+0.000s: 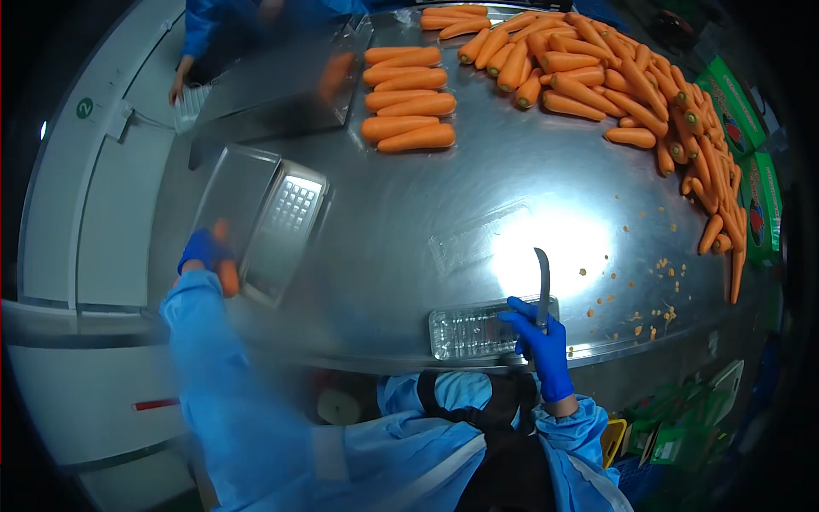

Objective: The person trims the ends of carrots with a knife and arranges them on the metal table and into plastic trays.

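Note:
My left hand (200, 250), in a blue glove and smeared by motion, is closed around a carrot (229, 279) at the left of the table. Beside it lie a clear plastic container (243, 183) and a shiny metal tray (294, 205) with a grid of small squares. In my blue-gloved right hand (546, 348) is a knife (543, 277), its curved blade pointing up and away from me. Under that hand, at the table's front edge, rests a clear ribbed plastic tray (465, 334). Another clear tray (482, 237) lies flat farther in, faint against the glare.
A large carrot heap (597, 72) covers the back right, with carrots in paired rows (409, 102) left of it. Orange scraps (657, 299) dot the right side. A metal box (273, 94) stands back left, near another person's hand (177, 88). Green boxes (759, 200) line the right.

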A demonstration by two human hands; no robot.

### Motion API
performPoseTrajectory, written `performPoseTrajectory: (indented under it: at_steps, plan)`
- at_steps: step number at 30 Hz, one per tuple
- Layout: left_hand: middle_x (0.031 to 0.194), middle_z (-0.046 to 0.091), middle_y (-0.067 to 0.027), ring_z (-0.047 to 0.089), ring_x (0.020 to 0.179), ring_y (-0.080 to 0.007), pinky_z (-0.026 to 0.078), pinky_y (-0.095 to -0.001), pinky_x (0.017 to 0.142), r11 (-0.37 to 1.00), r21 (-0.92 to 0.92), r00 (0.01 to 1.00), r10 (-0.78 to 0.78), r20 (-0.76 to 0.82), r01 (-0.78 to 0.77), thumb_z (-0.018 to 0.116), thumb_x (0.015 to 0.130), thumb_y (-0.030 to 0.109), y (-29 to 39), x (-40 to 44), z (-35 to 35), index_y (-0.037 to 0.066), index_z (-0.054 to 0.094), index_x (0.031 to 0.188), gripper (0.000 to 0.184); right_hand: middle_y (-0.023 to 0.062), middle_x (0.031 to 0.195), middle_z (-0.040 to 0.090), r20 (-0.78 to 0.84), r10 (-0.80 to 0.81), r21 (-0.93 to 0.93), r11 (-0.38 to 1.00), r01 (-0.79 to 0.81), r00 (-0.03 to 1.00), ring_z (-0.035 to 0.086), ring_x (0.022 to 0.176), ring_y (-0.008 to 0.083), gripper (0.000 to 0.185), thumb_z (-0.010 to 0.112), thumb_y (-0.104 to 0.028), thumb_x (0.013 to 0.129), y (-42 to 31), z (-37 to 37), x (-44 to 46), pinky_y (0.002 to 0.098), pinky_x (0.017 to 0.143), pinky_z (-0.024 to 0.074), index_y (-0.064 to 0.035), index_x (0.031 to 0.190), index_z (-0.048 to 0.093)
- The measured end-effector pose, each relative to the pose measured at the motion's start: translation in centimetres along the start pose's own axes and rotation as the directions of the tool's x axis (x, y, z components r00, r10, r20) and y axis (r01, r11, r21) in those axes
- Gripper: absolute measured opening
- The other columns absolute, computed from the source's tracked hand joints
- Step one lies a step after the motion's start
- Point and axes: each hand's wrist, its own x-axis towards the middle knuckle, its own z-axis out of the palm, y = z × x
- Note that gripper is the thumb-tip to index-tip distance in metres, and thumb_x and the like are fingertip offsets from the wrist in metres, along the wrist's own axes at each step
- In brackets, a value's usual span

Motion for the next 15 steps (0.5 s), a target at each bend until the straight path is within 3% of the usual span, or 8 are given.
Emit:
performPoseTrajectory:
  at_steps: [1,2,5,6,9,12,15]
  plan:
    - [0.103,0.072,-0.0189,0.070,0.098,-0.0291,0.055,-0.0407,0.079,1.000,-0.016,0.999,0.002,0.038,-0.002,0.079,0.072,0.023,0.9,-1.1,-1.0,-0.002,0.070,0.112,0.048,0.0026,0.090,0.072,0.003,0.008,-0.005,1.000,-0.008,1.000,0.052,0.050,0.0052,0.028,0.068,-0.015,0.091,-0.2,0.2,0.0,0.0196,0.046,0.0389,-0.0032,0.116,0.070]
    - [0.106,0.071,-0.0188,0.070,0.098,-0.0288,0.054,-0.0405,0.077,0.986,-0.166,0.999,0.009,0.049,-0.001,0.079,0.073,0.017,1.6,-2.1,-1.7,-0.004,0.068,0.115,0.049,0.0028,0.091,0.072,0.004,0.013,-0.009,1.000,-0.013,1.000,0.052,0.050,0.0054,0.027,0.068,-0.015,0.091,-0.3,0.3,0.1,0.0197,0.046,0.0390,-0.0030,0.116,0.070]
    - [0.096,0.067,-0.0198,0.066,0.082,-0.0326,0.055,-0.0444,0.072,0.934,-0.352,0.997,-0.045,0.069,0.067,0.087,0.064,0.016,0.9,-1.0,-1.7,-0.007,0.063,0.114,0.060,0.0032,0.094,0.073,0.001,-0.019,-0.019,1.000,0.019,1.000,0.052,0.051,0.0058,0.024,0.066,-0.015,0.092,-0.2,0.5,0.3,0.0199,0.046,0.0390,-0.0028,0.113,0.071]
    - [0.096,0.064,-0.0184,0.064,0.083,-0.0327,0.054,-0.0464,0.069,0.877,-0.478,0.998,-0.035,0.045,0.053,0.085,0.066,0.014,0.7,-1.4,-1.6,-0.006,0.060,0.117,0.060,0.0034,0.093,0.073,-0.002,-0.018,-0.016,1.000,0.018,1.000,0.052,0.051,0.0058,0.024,0.066,-0.014,0.093,-0.2,0.5,0.4,0.0199,0.045,0.0390,-0.0028,0.113,0.071]
    - [0.104,0.064,-0.0204,0.064,0.091,-0.0334,0.053,-0.0471,0.069,0.916,-0.376,0.988,-0.108,0.108,0.141,0.084,0.067,0.013,0.3,-0.1,-2.4,-0.005,0.058,0.121,0.063,0.0039,0.093,0.073,-0.010,-0.017,-0.001,1.000,0.017,1.000,0.052,0.051,0.0055,0.024,0.065,-0.015,0.093,0.0,0.3,0.5,0.0200,0.045,0.0386,-0.0029,0.113,0.071]
    - [0.107,0.064,-0.0210,0.064,0.093,-0.0347,0.053,-0.0473,0.069,0.812,-0.568,0.991,-0.110,0.080,0.136,0.083,0.067,0.013,-0.5,0.0,-2.4,-0.005,0.057,0.123,0.064,0.0041,0.091,0.073,0.001,-0.009,0.003,1.000,0.009,1.000,0.052,0.051,0.0052,0.025,0.065,-0.015,0.093,0.3,0.2,0.6,0.0199,0.045,0.0381,-0.0026,0.114,0.071]
    - [0.106,0.066,-0.0210,0.066,0.092,-0.0337,0.053,-0.0461,0.070,0.914,-0.382,0.991,-0.122,0.061,0.136,0.084,0.067,0.014,-2.6,2.5,-1.4,-0.006,0.061,0.120,0.061,0.0037,0.090,0.073,0.002,0.015,0.002,1.000,-0.015,1.000,0.051,0.050,0.0048,0.027,0.065,-0.015,0.093,0.3,0.2,0.5,0.0195,0.045,0.0376,-0.0024,0.116,0.069]
